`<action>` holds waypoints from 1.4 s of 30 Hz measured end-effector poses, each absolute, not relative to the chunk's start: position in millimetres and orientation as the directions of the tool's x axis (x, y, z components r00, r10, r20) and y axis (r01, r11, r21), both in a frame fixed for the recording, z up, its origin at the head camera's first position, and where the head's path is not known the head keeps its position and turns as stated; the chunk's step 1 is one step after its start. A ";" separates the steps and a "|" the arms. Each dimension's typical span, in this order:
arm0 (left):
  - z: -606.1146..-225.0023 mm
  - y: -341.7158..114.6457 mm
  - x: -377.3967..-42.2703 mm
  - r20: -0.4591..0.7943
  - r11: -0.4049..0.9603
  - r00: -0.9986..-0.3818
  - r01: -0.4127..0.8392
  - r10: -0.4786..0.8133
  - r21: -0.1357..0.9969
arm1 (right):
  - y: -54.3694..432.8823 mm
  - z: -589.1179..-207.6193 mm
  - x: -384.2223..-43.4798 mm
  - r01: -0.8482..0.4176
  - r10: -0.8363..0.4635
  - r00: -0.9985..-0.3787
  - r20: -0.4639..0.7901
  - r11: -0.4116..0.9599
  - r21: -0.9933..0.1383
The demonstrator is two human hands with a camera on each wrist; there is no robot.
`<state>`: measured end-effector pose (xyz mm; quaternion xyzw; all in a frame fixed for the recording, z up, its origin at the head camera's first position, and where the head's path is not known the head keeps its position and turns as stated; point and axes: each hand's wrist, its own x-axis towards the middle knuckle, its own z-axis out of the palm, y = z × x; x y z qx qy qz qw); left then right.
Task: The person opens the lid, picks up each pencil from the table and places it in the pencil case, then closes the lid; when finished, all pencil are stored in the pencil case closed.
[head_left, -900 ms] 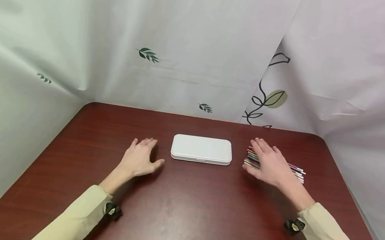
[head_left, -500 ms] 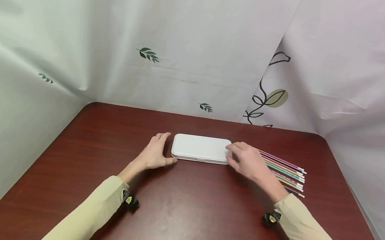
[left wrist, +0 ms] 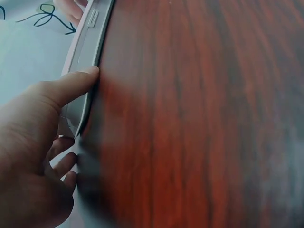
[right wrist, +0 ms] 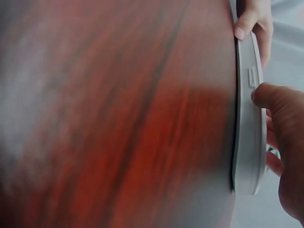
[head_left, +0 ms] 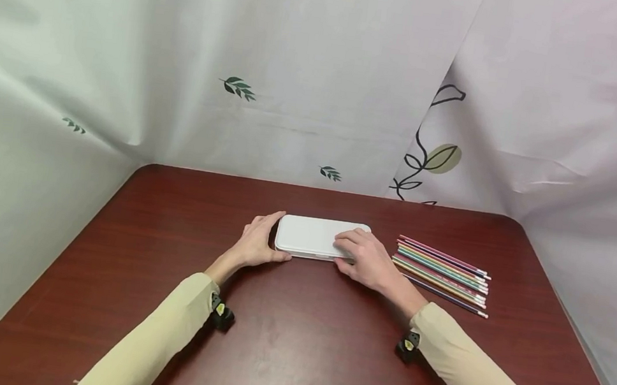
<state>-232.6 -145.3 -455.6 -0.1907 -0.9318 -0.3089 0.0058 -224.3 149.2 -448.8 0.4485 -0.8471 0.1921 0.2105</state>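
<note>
The white case (head_left: 306,236) lies in clamped fingers, left hand (head_left: 253,243) round one end, right hand (head_left: 370,264) across the lid (head_left: 315,229) (thumb beside the clasp (right wrist: 251,77)).

A closed white oblong case (head_left: 306,234) with rounded corners lies flat on the reddish-brown tabletop (head_left: 291,332).

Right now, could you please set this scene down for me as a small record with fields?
White pencil case: closed, clasp facing the person
Left hand: grip spans the case's left end, thumb on its front
Right hand: thumb beside the clasp, fingers over the top
Eraser-tipped pencils: several colours, lying right of the case; one dark pencil slightly apart, nearest the person
Table: dark reddish, wood-grained
Backdrop: pale sheet printed with leaves
</note>
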 end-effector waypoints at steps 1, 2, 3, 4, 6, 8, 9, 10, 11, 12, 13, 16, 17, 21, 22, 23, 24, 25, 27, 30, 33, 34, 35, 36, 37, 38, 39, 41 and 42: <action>-456.0 -145.4 -233.5 0.128 0.737 -0.929 0.354 0.346 0.575 | 147.9 -449.2 -225.1 -0.841 -0.682 -0.509 0.525 0.524 -0.134; -456.4 -145.5 -234.5 0.127 0.740 -0.931 0.349 0.341 0.575 | 146.5 -449.4 -225.6 -0.841 -0.687 -0.509 0.519 0.524 -0.131; -456.7 -145.7 -235.4 0.126 0.742 -0.933 0.346 0.338 0.575 | 145.4 -449.9 -226.3 -0.842 -0.690 -0.506 0.517 0.524 -0.124; -456.6 -145.7 -235.9 0.123 0.742 -0.934 0.342 0.336 0.577 | 144.5 -450.6 -227.0 -0.843 -0.692 -0.503 0.517 0.525 -0.119; -456.1 -145.8 -237.0 0.117 0.742 -0.935 0.338 0.335 0.579 | 142.9 -452.6 -228.6 -0.843 -0.691 -0.499 0.522 0.528 -0.107; -455.6 -145.8 -237.3 0.115 0.740 -0.936 0.336 0.334 0.583 | 141.4 -454.5 -229.8 -0.841 -0.693 -0.492 0.527 0.535 -0.081; -455.1 -145.7 -236.8 0.115 0.738 -0.936 0.335 0.334 0.585 | 140.7 -455.5 -230.4 -0.840 -0.695 -0.487 0.530 0.539 -0.065; -454.8 -145.7 -236.3 0.116 0.737 -0.936 0.335 0.333 0.588 | 140.0 -456.4 -230.9 -0.839 -0.697 -0.480 0.532 0.542 -0.047; -454.8 -145.6 -236.2 0.117 0.737 -0.936 0.336 0.333 0.587 | 139.5 -457.1 -231.3 -0.839 -0.701 -0.473 0.534 0.544 -0.029; -455.2 -145.5 -236.0 0.115 0.738 -0.936 0.335 0.334 0.586 | 139.1 -457.5 -231.3 -0.839 -0.704 -0.463 0.538 0.544 -0.009; -455.8 -145.4 -236.2 0.115 0.739 -0.935 0.336 0.335 0.583 | 138.9 -457.9 -231.2 -0.839 -0.709 -0.453 0.540 0.544 0.010; -457.2 -144.9 -236.3 0.106 0.741 -0.935 0.334 0.338 0.582 | 138.5 -459.2 -231.4 -0.846 -0.719 -0.416 0.557 0.531 0.054; -457.6 -144.8 -236.2 0.103 0.742 -0.935 0.333 0.338 0.582 | 138.4 -459.6 -231.6 -0.848 -0.722 -0.402 0.563 0.526 0.070; -458.2 -145.3 -235.6 0.099 0.737 -0.939 0.322 0.330 0.595 | 136.6 -460.5 -233.7 -0.857 -0.742 -0.318 0.590 0.491 0.156; -458.4 -145.5 -235.4 0.100 0.736 -0.939 0.320 0.328 0.597 | 136.1 -460.7 -234.3 -0.856 -0.748 -0.294 0.596 0.483 0.183; -458.6 -145.7 -235.2 0.101 0.735 -0.940 0.319 0.326 0.598 | 135.6 -460.9 -235.0 -0.853 -0.755 -0.270 0.598 0.476 0.215; -458.8 -145.9 -235.2 0.101 0.734 -0.940 0.319 0.326 0.600 | 135.1 -461.1 -235.6 -0.849 -0.763 -0.249 0.597 0.468 0.245; -458.9 -146.0 -234.9 0.102 0.733 -0.940 0.319 0.325 0.601 | 134.7 -461.2 -236.1 -0.844 -0.771 -0.231 0.593 0.462 0.273; -459.0 -146.0 -234.3 0.103 0.730 -0.940 0.320 0.326 0.604 | 134.5 -461.3 -237.0 -0.830 -0.788 -0.201 0.582 0.453 0.326; -459.2 -145.9 -233.7 0.104 0.728 -0.940 0.318 0.324 0.607 | 134.6 -460.7 -237.6 -0.812 -0.811 -0.171 0.559 0.438 0.387; -459.5 -145.6 -233.3 0.102 0.729 -0.943 0.312 0.318 0.609 | 135.3 -459.6 -237.7 -0.799 -0.830 -0.154 0.537 0.424 0.426; -459.5 -145.5 -233.1 0.102 0.729 -0.944 0.310 0.315 0.610 | 135.6 -459.3 -237.8 -0.797 -0.834 -0.150 0.531 0.420 0.434; -459.5 -145.3 -233.0 0.103 0.728 -0.944 0.308 0.313 0.612 | 136.0 -459.1 -237.8 -0.794 -0.838 -0.147 0.525 0.416 0.442; -459.5 -145.2 -232.9 0.105 0.727 -0.945 0.307 0.311 0.614 | 136.2 -458.9 -238.1 -0.792 -0.841 -0.143 0.522 0.413 0.449; -459.5 -145.0 -232.8 0.108 0.725 -0.945 0.308 0.310 0.615 | 136.5 -458.9 -238.6 -0.790 -0.842 -0.139 0.521 0.411 0.455; -459.5 -144.9 -232.8 0.110 0.724 -0.944 0.310 0.310 0.616 | 136.8 -459.1 -239.2 -0.788 -0.843 -0.133 0.521 0.409 0.460; -459.5 -144.7 -232.8 0.114 0.722 -0.944 0.311 0.310 0.617 | 137.0 -459.4 -239.8 -0.788 -0.844 -0.129 0.521 0.406 0.462; -459.7 -144.4 -233.0 0.118 0.720 -0.944 0.313 0.309 0.619 | 137.3 -460.0 -240.9 -0.789 -0.843 -0.117 0.525 0.400 0.467; -460.1 -144.4 -233.3 0.120 0.721 -0.943 0.315 0.309 0.617 | 137.3 -460.1 -241.4 -0.789 -0.843 -0.110 0.527 0.396 0.469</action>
